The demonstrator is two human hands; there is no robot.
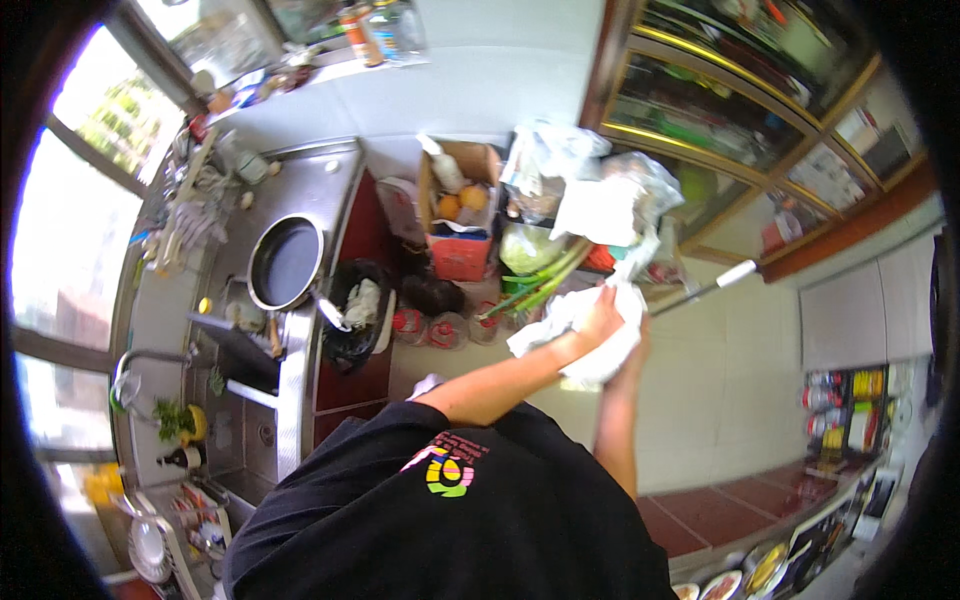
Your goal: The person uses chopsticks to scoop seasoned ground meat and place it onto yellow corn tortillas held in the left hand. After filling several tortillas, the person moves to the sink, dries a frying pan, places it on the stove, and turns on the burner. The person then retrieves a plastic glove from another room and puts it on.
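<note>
A crumpled white cloth (585, 330) hangs between my two hands, above the floor right of centre. My left hand (600, 320) is closed on the top of it, with the forearm reaching across from the left. Behind the cloth's right edge is my right hand (640, 345), gripping the cloth, its fingers mostly hidden by the folds. A thin dark rod with a white end (738, 273) juts out to the right beyond my hands; whether a hand holds it I cannot tell. Green onions (548, 280) lie just past the cloth.
On the left counter stands a frying pan (287, 262) near the sink (262, 432). Below it sits a black-lined bin (350, 345). A cardboard box (462, 245) with oranges, plastic bags (560, 150) and large bottles (447, 330) line the far wall. Glass-fronted cabinets (710, 115) stand far right.
</note>
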